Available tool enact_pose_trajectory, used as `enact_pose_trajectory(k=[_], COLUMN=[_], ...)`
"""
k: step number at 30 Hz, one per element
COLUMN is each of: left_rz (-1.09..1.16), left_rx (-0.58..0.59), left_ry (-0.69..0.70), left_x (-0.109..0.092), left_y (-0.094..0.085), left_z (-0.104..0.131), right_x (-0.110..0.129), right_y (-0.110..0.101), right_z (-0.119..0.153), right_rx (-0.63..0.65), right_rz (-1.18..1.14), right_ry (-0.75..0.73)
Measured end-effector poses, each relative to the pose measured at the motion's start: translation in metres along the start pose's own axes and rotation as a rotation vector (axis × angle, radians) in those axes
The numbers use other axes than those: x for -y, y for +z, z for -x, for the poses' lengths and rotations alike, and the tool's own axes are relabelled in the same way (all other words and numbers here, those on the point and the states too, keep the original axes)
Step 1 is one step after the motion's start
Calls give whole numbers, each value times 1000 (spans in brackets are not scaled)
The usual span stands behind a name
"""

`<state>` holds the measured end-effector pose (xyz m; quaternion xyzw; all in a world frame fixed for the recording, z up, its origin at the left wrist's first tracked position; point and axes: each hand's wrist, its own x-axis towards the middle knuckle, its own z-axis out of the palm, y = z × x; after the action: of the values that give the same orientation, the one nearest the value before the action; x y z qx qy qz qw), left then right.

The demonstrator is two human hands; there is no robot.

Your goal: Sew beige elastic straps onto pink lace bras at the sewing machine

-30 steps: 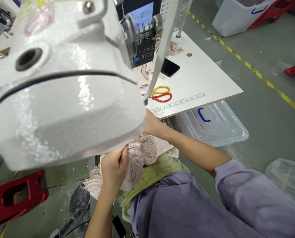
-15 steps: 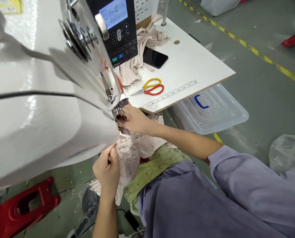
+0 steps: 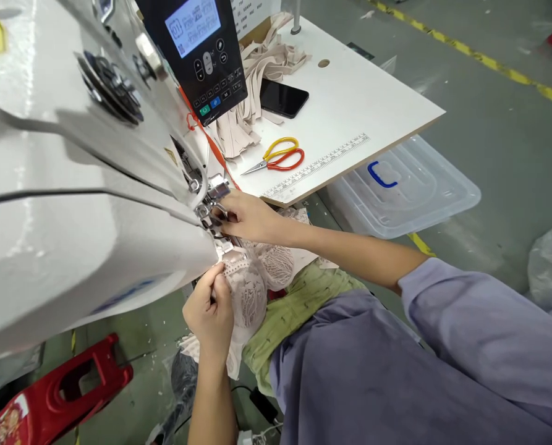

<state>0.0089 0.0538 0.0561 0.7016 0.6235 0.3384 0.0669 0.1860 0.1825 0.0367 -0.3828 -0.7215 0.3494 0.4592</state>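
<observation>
In the head view, the white sewing machine [image 3: 48,259] fills the left side, its body cut off by the picture's edge, and its nose covers part of the spot where the work meets the metal presser-foot assembly [image 3: 206,211]. The fingertips of the right hand [image 3: 250,217] run in behind that metalwork, so whether they grip anything cannot be told. The control panel [image 3: 199,59] is cropped at the top and the finer marks on its lit screen are hard to read; a black smartphone [image 3: 285,99] lies partly against a heap of beige fabric strips [image 3: 238,133]. The left hand [image 3: 209,312] is clear to see, thumb and forefinger pinched together on the dotted upper edge of a beige lace bra [image 3: 248,300]. One cup sits just beside that hand, toward the wearer's right; the other lies below the right wrist in the picture, its upper part covered by the wrist and forearm. The bra thus spreads between the two hands, which are apart, its upper edge close under the machine's nose and its lower side by the green cloth [image 3: 298,303] across the lap.
</observation>
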Motion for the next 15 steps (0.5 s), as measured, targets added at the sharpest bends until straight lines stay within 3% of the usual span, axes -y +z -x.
enact_pose_trajectory(k=[6,8,15], left_rz=[35,69,146], left_rx=[-90,-67,305], left_ry=[-133,-201,-314], left_x=[6,7,15], left_y=[3,1,-16], left_z=[8,10,5], right_x=[-2,-2,7], right_y=[0,-1,4], right_z=[1,3,3], right_rx=[-23,-29,-44], right_rz=[-48,-55,-21], right_ry=[-38,-33,85])
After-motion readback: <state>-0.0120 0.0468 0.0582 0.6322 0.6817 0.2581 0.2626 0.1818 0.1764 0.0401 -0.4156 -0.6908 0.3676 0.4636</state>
